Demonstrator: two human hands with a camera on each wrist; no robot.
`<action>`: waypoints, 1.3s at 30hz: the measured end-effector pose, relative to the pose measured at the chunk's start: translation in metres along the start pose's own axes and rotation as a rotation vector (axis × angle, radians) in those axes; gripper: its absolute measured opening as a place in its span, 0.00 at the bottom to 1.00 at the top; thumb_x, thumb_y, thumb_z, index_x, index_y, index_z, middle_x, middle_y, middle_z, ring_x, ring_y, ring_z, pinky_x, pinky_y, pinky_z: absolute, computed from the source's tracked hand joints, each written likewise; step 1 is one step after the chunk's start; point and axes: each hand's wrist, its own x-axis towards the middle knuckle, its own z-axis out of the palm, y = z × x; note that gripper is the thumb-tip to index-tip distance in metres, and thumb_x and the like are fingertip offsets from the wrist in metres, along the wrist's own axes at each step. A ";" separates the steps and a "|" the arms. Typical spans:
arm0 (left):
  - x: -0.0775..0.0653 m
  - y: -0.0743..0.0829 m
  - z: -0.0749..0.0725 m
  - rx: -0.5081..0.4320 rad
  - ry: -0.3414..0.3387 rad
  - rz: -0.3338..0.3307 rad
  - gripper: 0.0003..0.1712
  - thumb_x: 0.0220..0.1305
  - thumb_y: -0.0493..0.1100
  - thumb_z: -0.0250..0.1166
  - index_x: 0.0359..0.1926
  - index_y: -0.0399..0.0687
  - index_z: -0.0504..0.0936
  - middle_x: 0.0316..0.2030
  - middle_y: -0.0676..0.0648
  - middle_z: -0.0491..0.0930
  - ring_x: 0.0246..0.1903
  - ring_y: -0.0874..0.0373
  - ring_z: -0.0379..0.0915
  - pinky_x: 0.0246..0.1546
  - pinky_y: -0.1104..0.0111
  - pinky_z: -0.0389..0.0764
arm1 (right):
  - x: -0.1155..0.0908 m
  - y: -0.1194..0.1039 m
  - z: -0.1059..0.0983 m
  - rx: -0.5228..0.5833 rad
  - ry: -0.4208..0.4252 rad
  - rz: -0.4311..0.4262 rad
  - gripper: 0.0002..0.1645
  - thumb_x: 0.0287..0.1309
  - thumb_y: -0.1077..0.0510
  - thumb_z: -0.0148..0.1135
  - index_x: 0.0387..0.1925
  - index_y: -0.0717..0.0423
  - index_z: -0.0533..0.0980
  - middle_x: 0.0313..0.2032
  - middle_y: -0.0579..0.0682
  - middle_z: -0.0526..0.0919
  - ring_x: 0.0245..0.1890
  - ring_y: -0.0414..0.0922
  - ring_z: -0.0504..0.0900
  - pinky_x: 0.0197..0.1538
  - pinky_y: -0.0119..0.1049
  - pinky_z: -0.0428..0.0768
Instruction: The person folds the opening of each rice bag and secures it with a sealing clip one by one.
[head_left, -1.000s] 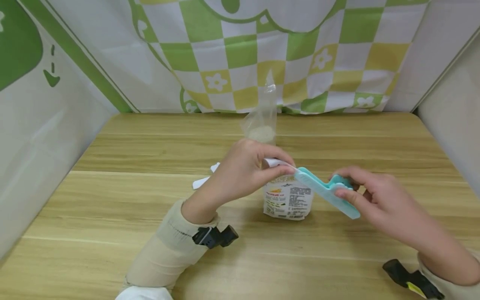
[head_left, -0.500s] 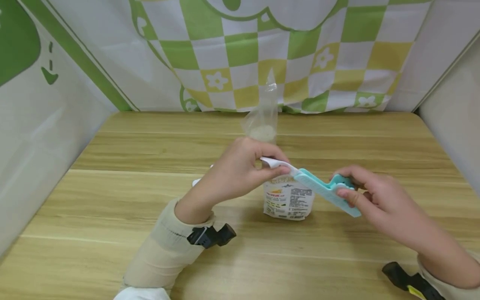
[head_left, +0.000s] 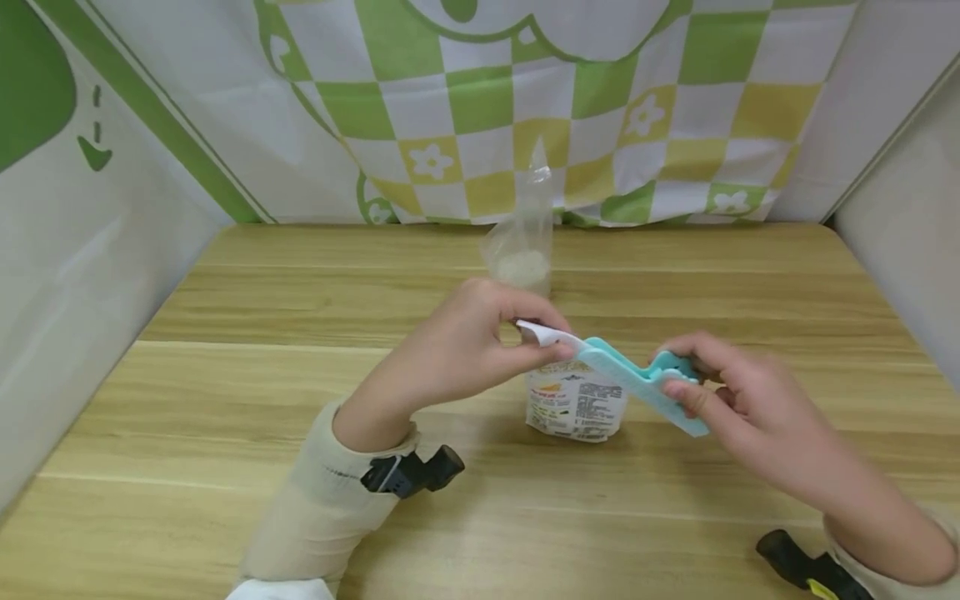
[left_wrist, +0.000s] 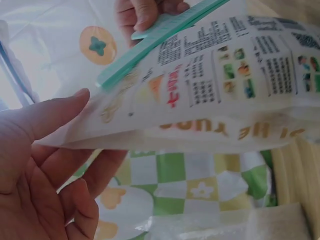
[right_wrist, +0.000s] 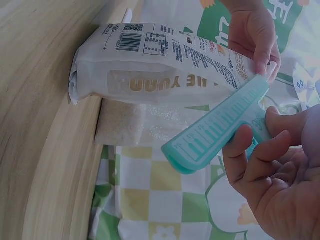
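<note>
A: Where is the printed bag [head_left: 573,408]?
B: Upright on the wooden table [head_left: 187,408], near the middle, its white top drawn into a flattened edge that leans toward the left hand [head_left: 476,350].
A: How is that hand holding it?
B: Pinching: thumb on one face of the top edge, fingers beneath.
A: And the teal clip [head_left: 630,381]?
B: It slants down from the bag's top toward the right hand [head_left: 738,400], one end at the bag's edge, just beside the left fingertips. I can't tell how far it has the edge between its two halves.
A: The right hand's grip?
B: Thumb and fingers pinch the clip at its handles.
A: What's behind the bag?
B: A clear bag [head_left: 534,208] with pale grains in the bottom and a narrow, pointed top. Past the table hangs a green, yellow and white checked cloth [head_left: 480,100].
A: Anything on the wrists?
B: Beige sleeves [head_left: 307,508], each with a small black device [head_left: 408,473].
</note>
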 end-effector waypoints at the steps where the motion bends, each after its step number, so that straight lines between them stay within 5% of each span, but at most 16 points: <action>1: -0.002 0.001 -0.002 0.000 0.007 -0.003 0.04 0.66 0.39 0.76 0.39 0.44 0.92 0.34 0.55 0.90 0.34 0.66 0.81 0.40 0.65 0.83 | 0.000 0.000 0.000 -0.003 0.002 0.001 0.12 0.69 0.68 0.66 0.51 0.56 0.80 0.34 0.42 0.82 0.28 0.36 0.76 0.20 0.30 0.70; 6: -0.008 0.005 -0.010 0.045 0.047 -0.011 0.08 0.61 0.43 0.80 0.40 0.47 0.93 0.34 0.58 0.89 0.34 0.67 0.82 0.38 0.64 0.81 | 0.001 -0.001 0.000 -0.006 0.010 0.016 0.12 0.69 0.68 0.66 0.51 0.56 0.80 0.34 0.43 0.82 0.28 0.37 0.76 0.20 0.30 0.69; 15: -0.009 0.008 -0.011 0.118 0.067 -0.001 0.05 0.69 0.41 0.73 0.41 0.46 0.93 0.32 0.55 0.90 0.32 0.69 0.82 0.30 0.69 0.76 | 0.000 -0.002 0.003 -0.020 0.020 0.027 0.12 0.69 0.67 0.66 0.51 0.57 0.80 0.34 0.42 0.81 0.27 0.36 0.76 0.20 0.30 0.69; 25: -0.008 0.006 -0.010 0.096 0.079 -0.019 0.05 0.70 0.41 0.73 0.41 0.45 0.93 0.31 0.54 0.90 0.30 0.68 0.82 0.35 0.69 0.83 | 0.001 -0.003 0.005 0.006 0.033 0.045 0.13 0.70 0.70 0.65 0.53 0.58 0.80 0.35 0.44 0.82 0.26 0.38 0.75 0.21 0.31 0.71; 31: -0.008 0.006 -0.011 0.016 0.041 -0.022 0.05 0.71 0.38 0.71 0.40 0.43 0.92 0.27 0.53 0.86 0.21 0.67 0.70 0.24 0.72 0.70 | 0.004 -0.005 0.008 0.029 0.051 0.013 0.13 0.70 0.69 0.65 0.53 0.59 0.80 0.34 0.43 0.81 0.28 0.37 0.76 0.21 0.30 0.72; 39: -0.006 0.006 -0.009 -0.017 0.031 -0.011 0.04 0.71 0.36 0.71 0.40 0.40 0.91 0.26 0.52 0.84 0.20 0.67 0.65 0.23 0.73 0.67 | 0.009 -0.009 0.011 0.058 0.061 0.004 0.13 0.71 0.69 0.64 0.54 0.60 0.80 0.34 0.45 0.81 0.27 0.38 0.76 0.21 0.30 0.73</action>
